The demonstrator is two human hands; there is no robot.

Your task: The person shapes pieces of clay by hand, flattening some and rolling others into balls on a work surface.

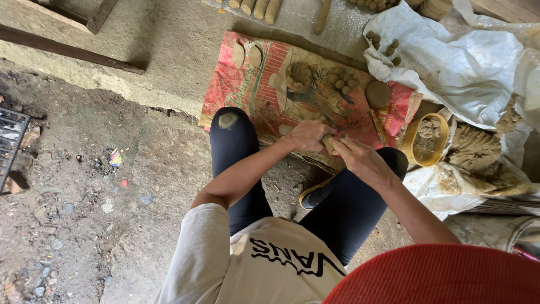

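Both hands, left hand [308, 135] and right hand [360, 160], pinch one small clay lump [329, 143] between them, grip pressed together above the red sack [253, 84].

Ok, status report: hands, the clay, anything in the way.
Both hands closed on clay piece: left hand, right hand. Over red printed mat. Clay balls and yellow bowl apart, nothing blocking.

The floor [84, 225] is bare packed earth, grey-brown and littered with pebbles and small coloured scraps. A raised concrete slab [169, 50] runs across the top — its front edge cracked and crumbling where it meets the dirt. A dark wooden beam [67, 50] lies slantwise on the slab. At the far left sits a black metal grate [11, 141]. Daylight is soft and even — shadows are faint.
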